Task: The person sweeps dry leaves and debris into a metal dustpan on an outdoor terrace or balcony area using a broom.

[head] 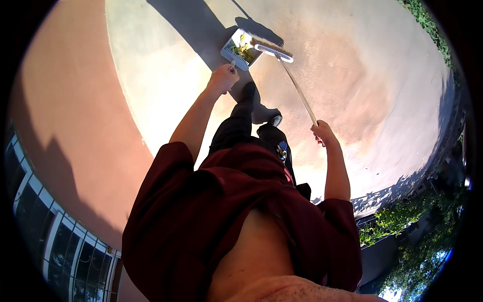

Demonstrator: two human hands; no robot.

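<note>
My left hand (pixel 223 78) is closed around the handle of a light-coloured dustpan (pixel 228 56), which has a row of teeth near its handle end. Green and yellow leaves (pixel 243 49) lie in the pan. At the far right, lower than the pan, my right hand (pixel 323 133) grips the long pole of a broom (pixel 275 51). The broom's white head, with brown bristles, is tilted at the right edge of the pan; whether the bristles touch the pan I cannot tell.
Sunlit concrete ground (pixel 339 75) spreads around my feet, with my shadow across it. A reddish-brown wall (pixel 75 94) with barred windows (pixel 56 241) runs along the left. Green plants (pixel 392 222) border the right side, and my black shoes stand just below the dustpan.
</note>
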